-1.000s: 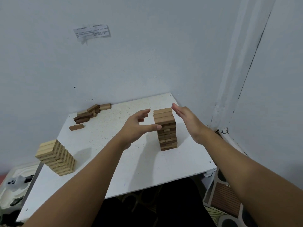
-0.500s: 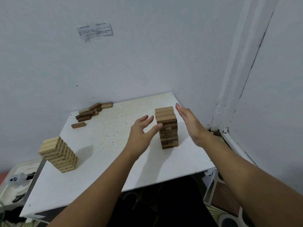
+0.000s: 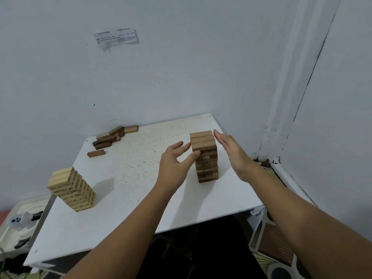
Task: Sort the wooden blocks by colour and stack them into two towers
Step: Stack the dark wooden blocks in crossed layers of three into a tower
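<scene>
A brown block tower point(image 3: 205, 158) stands at the right of the white table point(image 3: 128, 188). My left hand point(image 3: 174, 164) is just left of it, fingers spread, thumb tip touching the tower's left face near the top. My right hand point(image 3: 233, 152) is held flat with straight fingers close beside the tower's right side, a narrow gap showing. A pale block tower point(image 3: 72, 189) stands near the table's left edge. Several loose brown blocks point(image 3: 112, 135) lie at the back left, with one single block point(image 3: 96, 153) apart in front of them.
Walls enclose the table at the back and right. A paper note point(image 3: 116, 37) is stuck on the back wall. A white moulded tray with small items point(image 3: 18, 220) sits on the floor at left. Patterned floor point(image 3: 275, 244) shows at right.
My left hand's fingers have straightened and its thumb stays at the tower's upper left face. My right hand stays beside the tower. The view shifted slightly.
</scene>
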### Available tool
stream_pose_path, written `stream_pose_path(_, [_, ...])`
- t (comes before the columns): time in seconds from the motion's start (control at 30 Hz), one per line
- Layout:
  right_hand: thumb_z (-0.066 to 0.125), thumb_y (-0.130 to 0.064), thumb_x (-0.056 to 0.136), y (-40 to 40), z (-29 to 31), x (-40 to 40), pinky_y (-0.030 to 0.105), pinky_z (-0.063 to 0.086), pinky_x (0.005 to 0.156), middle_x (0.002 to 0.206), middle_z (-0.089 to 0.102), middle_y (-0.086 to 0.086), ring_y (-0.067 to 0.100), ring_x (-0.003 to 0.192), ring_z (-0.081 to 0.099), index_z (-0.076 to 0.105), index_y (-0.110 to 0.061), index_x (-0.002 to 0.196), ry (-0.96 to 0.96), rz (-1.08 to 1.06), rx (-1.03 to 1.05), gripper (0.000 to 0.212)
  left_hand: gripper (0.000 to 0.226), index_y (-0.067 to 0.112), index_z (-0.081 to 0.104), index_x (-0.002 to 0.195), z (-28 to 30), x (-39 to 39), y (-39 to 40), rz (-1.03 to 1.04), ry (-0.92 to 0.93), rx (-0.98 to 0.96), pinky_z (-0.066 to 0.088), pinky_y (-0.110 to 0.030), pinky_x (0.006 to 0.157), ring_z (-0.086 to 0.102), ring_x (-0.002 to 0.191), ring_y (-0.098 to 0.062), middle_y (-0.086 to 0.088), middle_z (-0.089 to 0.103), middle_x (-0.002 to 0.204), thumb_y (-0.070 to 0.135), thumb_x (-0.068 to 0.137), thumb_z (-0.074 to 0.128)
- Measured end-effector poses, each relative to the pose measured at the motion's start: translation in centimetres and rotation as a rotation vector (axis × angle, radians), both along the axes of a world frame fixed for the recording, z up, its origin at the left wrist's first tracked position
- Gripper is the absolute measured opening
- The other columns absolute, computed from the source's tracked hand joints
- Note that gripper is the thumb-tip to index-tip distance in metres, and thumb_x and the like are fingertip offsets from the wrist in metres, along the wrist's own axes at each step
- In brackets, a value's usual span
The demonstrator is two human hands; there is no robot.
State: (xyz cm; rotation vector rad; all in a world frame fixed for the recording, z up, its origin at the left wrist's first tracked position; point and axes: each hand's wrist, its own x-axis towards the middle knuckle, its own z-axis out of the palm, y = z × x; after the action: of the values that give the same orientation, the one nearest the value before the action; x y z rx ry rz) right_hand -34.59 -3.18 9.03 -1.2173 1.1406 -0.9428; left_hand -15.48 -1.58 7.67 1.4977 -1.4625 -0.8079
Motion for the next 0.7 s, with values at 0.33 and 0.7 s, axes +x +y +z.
stream_pose_path(0.33, [0.021, -0.059, 0.105, 0.1, 0.0, 0.2, 0.028, 0.006, 0.109, 0.166, 0.018, -0.023, -0.005, 0.149, 0.010, 0.025, -0.038, 0.161, -0.004, -0.004, -0.006, 0.060, 0.087, 0.045, 0.049, 0.149, 1.4, 1.3, -1.2, -0.078, 0.078, 0.090, 0.035, -0.036, 0.114, 0.037, 0.143, -0.010, 0.013, 0.042, 0.154, 0.055, 0.073, 0.089])
stream_pose_path(0.7, [0.019, -0.056, 0.107, 0.0, 0.2, 0.1, 0.027, 0.006, 0.108, 0.165, 0.021, -0.024, -0.008, 0.145, 0.013, 0.026, -0.038, 0.160, -0.008, 0.007, 0.000, 0.057, 0.085, 0.048, 0.059, 0.140, 2.6, 1.9, -2.4, -0.177, 0.103, 0.152, 0.040, -0.038, 0.105, 0.040, 0.140, -0.012, 0.014, 0.048, 0.150, 0.049, 0.063, 0.096])
